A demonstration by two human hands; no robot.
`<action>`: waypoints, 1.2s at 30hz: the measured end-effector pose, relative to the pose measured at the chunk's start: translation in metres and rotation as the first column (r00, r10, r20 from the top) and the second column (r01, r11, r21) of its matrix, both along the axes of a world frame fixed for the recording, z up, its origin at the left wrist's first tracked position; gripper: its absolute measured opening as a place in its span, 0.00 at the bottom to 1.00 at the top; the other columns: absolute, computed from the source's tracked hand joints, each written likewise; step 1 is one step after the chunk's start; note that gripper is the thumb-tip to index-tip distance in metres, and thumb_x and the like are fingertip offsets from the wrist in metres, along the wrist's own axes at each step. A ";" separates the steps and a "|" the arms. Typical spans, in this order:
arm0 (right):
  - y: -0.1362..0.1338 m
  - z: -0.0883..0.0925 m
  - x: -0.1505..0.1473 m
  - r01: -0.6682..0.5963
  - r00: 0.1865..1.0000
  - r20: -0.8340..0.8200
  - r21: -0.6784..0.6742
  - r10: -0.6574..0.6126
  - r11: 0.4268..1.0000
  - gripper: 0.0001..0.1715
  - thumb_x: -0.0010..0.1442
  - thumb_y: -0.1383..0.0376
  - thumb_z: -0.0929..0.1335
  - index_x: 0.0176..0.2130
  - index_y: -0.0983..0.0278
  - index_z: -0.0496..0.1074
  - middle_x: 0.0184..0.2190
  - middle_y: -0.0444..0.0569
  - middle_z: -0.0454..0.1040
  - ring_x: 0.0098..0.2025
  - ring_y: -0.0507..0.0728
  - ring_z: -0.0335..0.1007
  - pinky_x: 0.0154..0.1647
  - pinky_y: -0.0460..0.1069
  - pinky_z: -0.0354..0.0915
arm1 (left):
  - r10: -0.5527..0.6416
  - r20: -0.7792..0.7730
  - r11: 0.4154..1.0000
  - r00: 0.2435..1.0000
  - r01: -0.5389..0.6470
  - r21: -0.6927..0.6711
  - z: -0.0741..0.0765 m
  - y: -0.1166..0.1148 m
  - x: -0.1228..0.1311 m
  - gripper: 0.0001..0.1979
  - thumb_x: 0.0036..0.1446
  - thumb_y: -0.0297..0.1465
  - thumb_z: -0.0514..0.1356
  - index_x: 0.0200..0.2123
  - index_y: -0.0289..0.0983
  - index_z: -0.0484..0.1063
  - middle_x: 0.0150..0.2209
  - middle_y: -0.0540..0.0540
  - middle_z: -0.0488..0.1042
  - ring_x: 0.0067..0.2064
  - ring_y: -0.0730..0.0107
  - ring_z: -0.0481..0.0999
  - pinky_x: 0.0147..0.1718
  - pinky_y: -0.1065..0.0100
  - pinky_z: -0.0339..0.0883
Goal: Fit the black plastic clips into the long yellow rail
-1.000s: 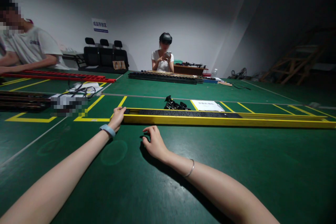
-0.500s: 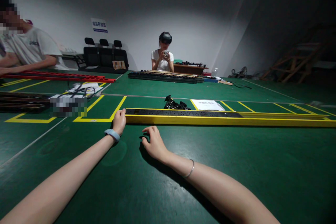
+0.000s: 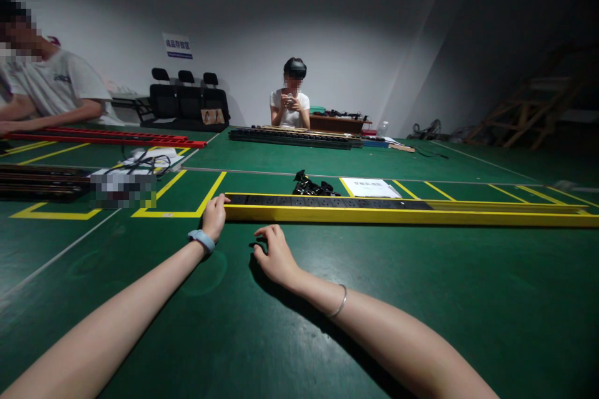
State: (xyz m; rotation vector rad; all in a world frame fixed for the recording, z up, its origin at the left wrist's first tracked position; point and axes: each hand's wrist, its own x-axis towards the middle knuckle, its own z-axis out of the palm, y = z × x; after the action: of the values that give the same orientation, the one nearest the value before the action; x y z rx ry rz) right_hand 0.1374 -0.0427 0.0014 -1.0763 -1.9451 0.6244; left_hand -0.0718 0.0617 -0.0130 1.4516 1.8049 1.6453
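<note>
A long yellow power strip (image 3: 402, 215), its open channel filled with black socket modules (image 3: 327, 201) over the left part, lies across the green table. At its left end is my left hand (image 3: 214, 217), wearing a light blue wristband; its fingers are closed around that end, and some fingertips are hidden. My right hand (image 3: 277, 257), with a silver bangle on the wrist, rests on the tabletop just in front of the strip. Its fingers are loosely bent and apart, holding nothing. Behind the strip sits a heap of small black parts (image 3: 312, 186).
Beyond the strip lies a white paper sign (image 3: 372, 187). Dark strips (image 3: 42, 182) and cables (image 3: 140, 163) are at left, with red rails (image 3: 107, 137) behind. One co-worker (image 3: 60, 84) leans there; another (image 3: 290, 103) sits across, behind stacked dark strips (image 3: 290, 136).
My hands and the power strip are practically where they were. The co-worker across the table has shifted their hands slightly.
</note>
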 end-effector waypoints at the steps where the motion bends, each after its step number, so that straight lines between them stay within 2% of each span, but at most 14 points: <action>1: 0.000 0.000 0.000 0.000 1.000 0.002 -0.002 0.000 1.000 0.14 0.55 0.71 0.64 0.43 0.62 0.66 0.43 0.48 0.63 0.49 0.55 0.62 0.53 0.53 0.62 | -0.006 0.005 1.000 1.000 0.006 -0.006 0.001 -0.001 0.001 0.21 0.58 0.45 0.46 0.27 0.39 0.71 0.37 0.43 0.74 0.44 0.56 0.71 0.48 0.61 0.60; 14: -0.001 0.001 0.000 0.005 1.000 0.001 0.006 -0.005 1.000 0.14 0.55 0.71 0.64 0.43 0.62 0.66 0.42 0.48 0.63 0.49 0.55 0.62 0.54 0.53 0.61 | -0.008 0.064 0.999 0.998 0.011 -0.048 0.003 -0.003 0.002 0.23 0.58 0.46 0.46 0.27 0.38 0.73 0.37 0.43 0.76 0.43 0.55 0.72 0.49 0.60 0.60; 24: 0.000 -0.001 0.000 0.008 1.000 0.002 0.012 -0.008 1.000 0.14 0.54 0.71 0.64 0.43 0.62 0.66 0.42 0.48 0.64 0.49 0.55 0.62 0.53 0.53 0.61 | -0.020 0.080 1.000 0.997 0.022 -0.019 -0.001 0.000 0.000 0.22 0.57 0.46 0.47 0.27 0.39 0.73 0.37 0.43 0.76 0.43 0.56 0.72 0.49 0.61 0.60; 36: 0.000 -0.001 -0.001 0.021 1.000 0.005 0.006 -0.021 1.000 0.13 0.55 0.71 0.64 0.42 0.62 0.66 0.42 0.49 0.64 0.49 0.56 0.62 0.53 0.54 0.61 | -0.022 0.080 1.000 0.997 0.022 -0.003 0.001 -0.002 0.000 0.22 0.56 0.46 0.47 0.26 0.39 0.73 0.35 0.43 0.76 0.42 0.55 0.73 0.46 0.61 0.62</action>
State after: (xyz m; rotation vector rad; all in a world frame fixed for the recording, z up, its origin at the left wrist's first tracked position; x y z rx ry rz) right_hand 0.1366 -0.0427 0.0009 -1.0943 -1.9363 0.6043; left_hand -0.0717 0.0595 -0.0117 1.3791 1.7418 1.6637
